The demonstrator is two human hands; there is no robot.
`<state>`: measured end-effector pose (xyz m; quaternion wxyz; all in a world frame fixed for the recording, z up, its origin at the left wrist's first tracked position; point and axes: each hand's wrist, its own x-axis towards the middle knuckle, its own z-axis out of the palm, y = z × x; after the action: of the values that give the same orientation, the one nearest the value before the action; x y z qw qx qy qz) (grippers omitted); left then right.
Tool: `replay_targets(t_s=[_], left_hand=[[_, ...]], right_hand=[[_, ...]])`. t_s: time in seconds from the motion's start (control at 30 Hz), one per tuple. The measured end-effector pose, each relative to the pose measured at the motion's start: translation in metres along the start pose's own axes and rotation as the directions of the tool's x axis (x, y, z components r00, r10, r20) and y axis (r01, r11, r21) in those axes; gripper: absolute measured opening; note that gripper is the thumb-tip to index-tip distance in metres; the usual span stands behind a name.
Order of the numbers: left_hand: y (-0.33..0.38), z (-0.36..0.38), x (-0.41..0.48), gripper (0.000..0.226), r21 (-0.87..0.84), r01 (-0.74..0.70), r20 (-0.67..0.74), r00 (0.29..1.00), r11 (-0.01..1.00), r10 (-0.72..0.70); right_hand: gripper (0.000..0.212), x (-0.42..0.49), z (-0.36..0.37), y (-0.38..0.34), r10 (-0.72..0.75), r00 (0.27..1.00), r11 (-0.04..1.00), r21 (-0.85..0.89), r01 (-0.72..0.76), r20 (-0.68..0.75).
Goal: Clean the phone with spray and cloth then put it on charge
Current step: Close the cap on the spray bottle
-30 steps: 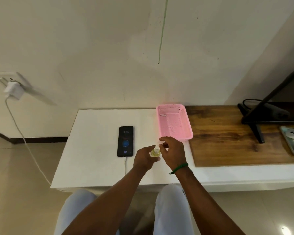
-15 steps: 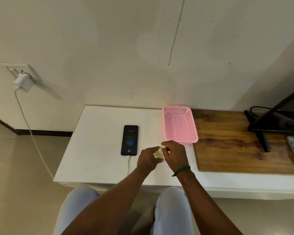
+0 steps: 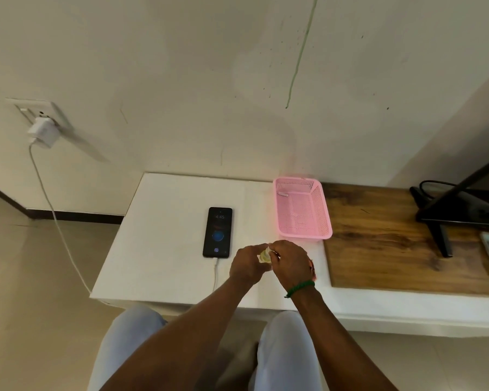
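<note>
View from the head camera. The phone (image 3: 217,232) lies face up on the white table (image 3: 158,266), screen lit, with the charging cable (image 3: 215,273) plugged into its near end and running back to the charger (image 3: 41,133) in the wall socket. The charging step therefore looks done. Whether the glass has been sprayed and wiped cannot be read from here, and no cloth shows plainly; a small reddish patch under your right wrist is too hidden to name. What remains, at a guess, is dealing with the bottle, perhaps setting it in the pink basket (image 3: 302,211) just beyond your hands.

Your 2 hands meet just right of the phone, over the table's near half. Your left hand (image 3: 247,265) has its fingers curled round the body of the small yellowish spray bottle (image 3: 264,256). Your right hand (image 3: 291,263) bends its fingertips (image 3: 274,253) together onto the bottle's top, pinching it. Whether they are turning a cap or pressing the nozzle cannot be told.
</note>
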<state>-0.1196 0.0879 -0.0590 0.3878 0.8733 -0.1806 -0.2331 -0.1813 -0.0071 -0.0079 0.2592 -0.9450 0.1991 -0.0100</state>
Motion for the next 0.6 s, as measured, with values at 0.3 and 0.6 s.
replay_targets(t_s=[0.3,0.6], left_hand=[[-0.0008,0.0006,0.0009,0.035,-0.006,0.006,0.006,1.0,1.0,-0.006],[-0.0004,-0.001,-0.0007,0.037,-0.031,-0.004,0.0,1.0,1.0,0.004]], right_hand=[[0.037,-0.0005,0.0017,0.0013,0.007,0.997,1.0,0.011,-0.008,0.081],[0.027,0.0,0.0057,0.0047,-0.09,0.994,0.996,-0.03,0.088,-0.062]])
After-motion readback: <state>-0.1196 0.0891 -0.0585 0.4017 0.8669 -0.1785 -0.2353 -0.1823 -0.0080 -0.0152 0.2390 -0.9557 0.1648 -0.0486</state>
